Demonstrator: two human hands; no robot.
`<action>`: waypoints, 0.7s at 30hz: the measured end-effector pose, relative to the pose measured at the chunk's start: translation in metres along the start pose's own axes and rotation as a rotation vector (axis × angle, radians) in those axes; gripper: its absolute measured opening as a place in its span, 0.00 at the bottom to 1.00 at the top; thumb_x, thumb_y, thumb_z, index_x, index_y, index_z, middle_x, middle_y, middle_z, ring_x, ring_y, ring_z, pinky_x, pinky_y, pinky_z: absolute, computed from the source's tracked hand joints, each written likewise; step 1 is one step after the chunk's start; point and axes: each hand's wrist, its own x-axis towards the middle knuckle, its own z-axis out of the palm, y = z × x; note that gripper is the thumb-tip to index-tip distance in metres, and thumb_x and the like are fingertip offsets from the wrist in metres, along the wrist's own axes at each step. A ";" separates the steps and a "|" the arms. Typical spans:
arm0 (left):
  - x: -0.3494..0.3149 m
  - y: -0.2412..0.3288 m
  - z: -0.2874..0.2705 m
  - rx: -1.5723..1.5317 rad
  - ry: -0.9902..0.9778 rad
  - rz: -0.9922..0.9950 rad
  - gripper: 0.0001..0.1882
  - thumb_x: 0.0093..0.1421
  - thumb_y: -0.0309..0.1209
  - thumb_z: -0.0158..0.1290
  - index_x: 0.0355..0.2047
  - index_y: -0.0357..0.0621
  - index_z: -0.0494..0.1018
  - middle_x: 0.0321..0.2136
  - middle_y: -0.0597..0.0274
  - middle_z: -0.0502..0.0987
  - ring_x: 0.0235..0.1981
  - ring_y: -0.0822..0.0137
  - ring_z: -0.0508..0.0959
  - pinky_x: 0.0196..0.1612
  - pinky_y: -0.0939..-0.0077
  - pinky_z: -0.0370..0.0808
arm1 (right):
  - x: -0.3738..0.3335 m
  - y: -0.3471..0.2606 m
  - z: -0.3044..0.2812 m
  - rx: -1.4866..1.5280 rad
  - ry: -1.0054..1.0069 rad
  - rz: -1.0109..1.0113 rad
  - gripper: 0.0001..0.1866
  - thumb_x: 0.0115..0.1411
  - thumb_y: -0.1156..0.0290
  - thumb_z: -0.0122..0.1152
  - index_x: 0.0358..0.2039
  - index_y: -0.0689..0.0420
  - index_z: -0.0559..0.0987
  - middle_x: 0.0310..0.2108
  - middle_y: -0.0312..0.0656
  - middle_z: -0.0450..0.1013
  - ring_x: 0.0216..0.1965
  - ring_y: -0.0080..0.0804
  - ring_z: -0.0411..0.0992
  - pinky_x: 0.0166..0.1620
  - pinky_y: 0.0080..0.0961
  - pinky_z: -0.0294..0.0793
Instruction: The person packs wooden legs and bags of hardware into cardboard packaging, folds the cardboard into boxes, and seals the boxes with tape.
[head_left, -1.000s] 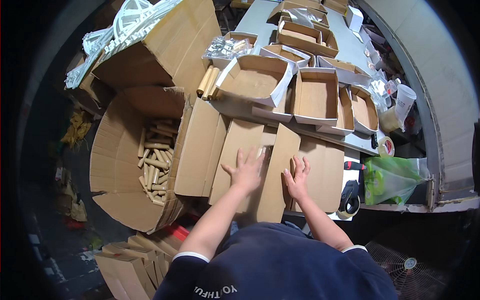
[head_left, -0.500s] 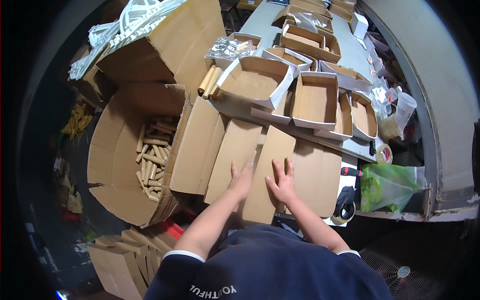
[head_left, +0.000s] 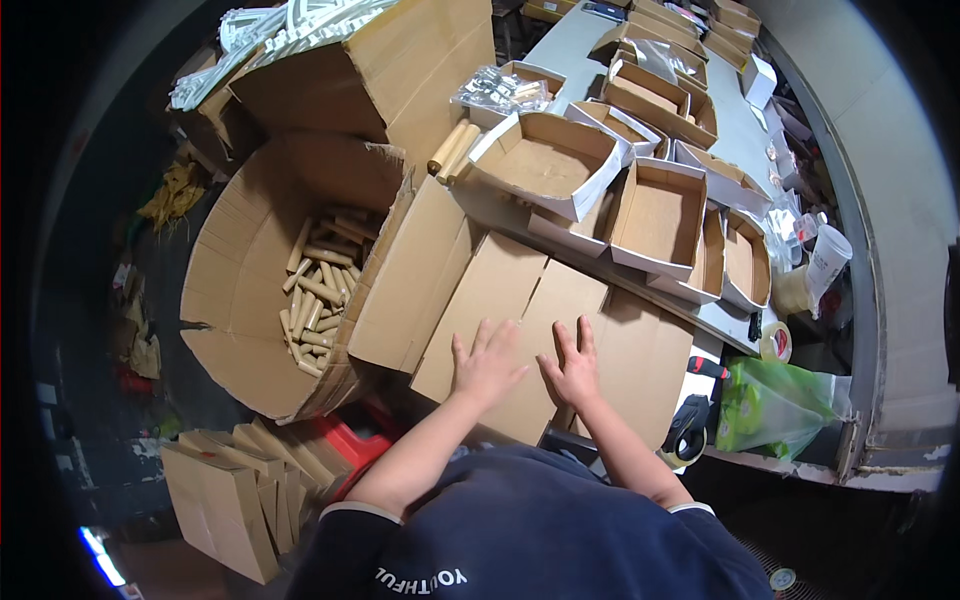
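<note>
In front of me lies a brown cardboard box point(head_left: 555, 300), its two long top flaps lying nearly flat and meeting at a narrow seam. My left hand point(head_left: 488, 362) rests on or just over the left flap, fingers spread and slightly blurred. On the right flap lies my right hand point(head_left: 574, 366), its fingers apart and pointing away from me. Neither hand grips anything. A wider cardboard panel point(head_left: 645, 360) extends to the right of the right hand. A black tape dispenser point(head_left: 686, 428) sits to the right of it.
At left stands a large open carton point(head_left: 240, 270) holding several wooden cylinders point(head_left: 325, 300). Shallow open boxes point(head_left: 655, 215) crowd the grey table beyond. A tape roll point(head_left: 775, 342) and a green bag point(head_left: 775, 405) are at right. Folded cartons point(head_left: 225, 500) stand at lower left by a red stool point(head_left: 360, 440).
The right flap, raised before, has come down level with the left one, narrowing the gap. My left hand has shifted from the gap onto the left flap. The whole view has shifted slightly.
</note>
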 end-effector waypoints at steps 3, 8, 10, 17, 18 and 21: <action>0.000 -0.006 0.008 0.006 0.017 0.013 0.34 0.58 0.50 0.43 0.62 0.55 0.49 0.64 0.71 0.46 0.65 0.61 0.43 0.59 0.36 0.40 | 0.003 -0.001 -0.001 0.049 0.002 -0.030 0.33 0.50 0.56 0.59 0.57 0.50 0.63 0.63 0.58 0.41 0.62 0.56 0.44 0.61 0.42 0.50; 0.004 -0.003 0.022 -0.001 0.076 0.013 0.34 0.58 0.50 0.44 0.62 0.55 0.50 0.63 0.70 0.47 0.65 0.60 0.42 0.61 0.41 0.38 | 0.006 0.004 -0.001 0.124 0.028 -0.037 0.33 0.50 0.58 0.60 0.56 0.51 0.64 0.63 0.58 0.40 0.63 0.56 0.43 0.61 0.41 0.50; 0.004 -0.003 0.026 0.006 0.092 0.011 0.34 0.58 0.49 0.45 0.62 0.55 0.51 0.63 0.70 0.48 0.65 0.60 0.43 0.62 0.43 0.39 | 0.000 0.028 0.000 0.169 0.144 -0.066 0.30 0.50 0.60 0.60 0.54 0.52 0.65 0.61 0.58 0.45 0.61 0.56 0.47 0.60 0.41 0.53; 0.003 -0.002 0.028 -0.001 0.078 -0.039 0.35 0.57 0.49 0.47 0.62 0.55 0.51 0.63 0.70 0.48 0.65 0.61 0.44 0.62 0.46 0.42 | -0.097 0.147 -0.107 -0.362 0.001 0.664 0.19 0.52 0.64 0.58 0.47 0.41 0.73 0.46 0.61 0.58 0.46 0.55 0.63 0.50 0.41 0.65; 0.004 0.000 0.027 0.020 0.080 -0.031 0.34 0.57 0.48 0.47 0.62 0.55 0.51 0.63 0.70 0.48 0.65 0.61 0.44 0.62 0.47 0.42 | -0.113 0.168 -0.106 -0.342 -0.011 0.744 0.17 0.53 0.64 0.57 0.45 0.42 0.75 0.47 0.63 0.57 0.46 0.56 0.64 0.50 0.40 0.66; 0.004 0.003 0.029 -0.001 0.102 -0.041 0.33 0.58 0.46 0.45 0.62 0.55 0.51 0.63 0.70 0.48 0.65 0.61 0.44 0.62 0.48 0.43 | -0.136 0.213 -0.094 -0.256 -0.070 0.768 0.19 0.52 0.67 0.56 0.46 0.49 0.74 0.48 0.66 0.56 0.43 0.57 0.67 0.51 0.35 0.67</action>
